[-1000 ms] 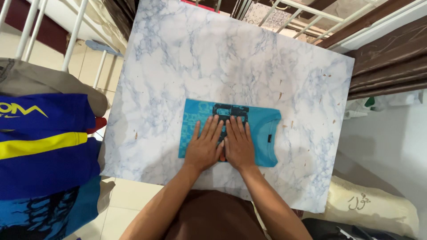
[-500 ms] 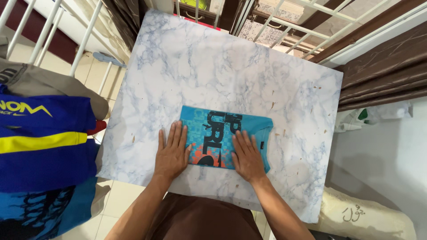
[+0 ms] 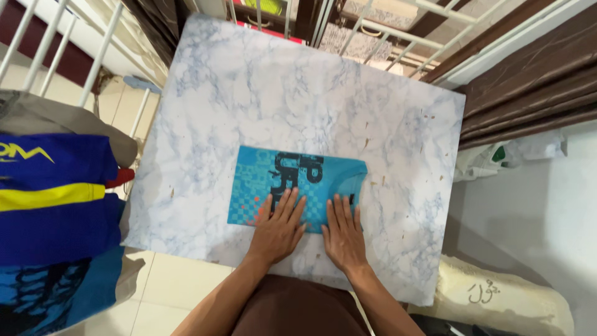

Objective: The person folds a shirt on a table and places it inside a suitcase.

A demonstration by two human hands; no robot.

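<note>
Hands lie flat, fingers spread, on the near edge of a folded turquoise shirt (image 3: 298, 180) that sits near the middle of the marble-patterned table (image 3: 249, 81). The left hand (image 3: 278, 228) covers the near middle of the shirt, over the checked print; the right hand (image 3: 342, 231) sits just beside it toward the collar end, fingertips on the cloth and heel on the bare table. Neither hand grips anything; both press palm-down, open.

To do this pressing well, it seems best to keep the palms flat and the weight even, so the fold beneath does not creep or bunch. Sliding outward from the middle toward each short end would likely push air and wrinkles out without dragging the layers askew. The far edge looks straight already; the corner by the collar sits slightly uneven and may want squaring.

A pile of clothes (image 3: 56, 205), blue with a yellow stripe, lies left of the table, well apart.
</note>
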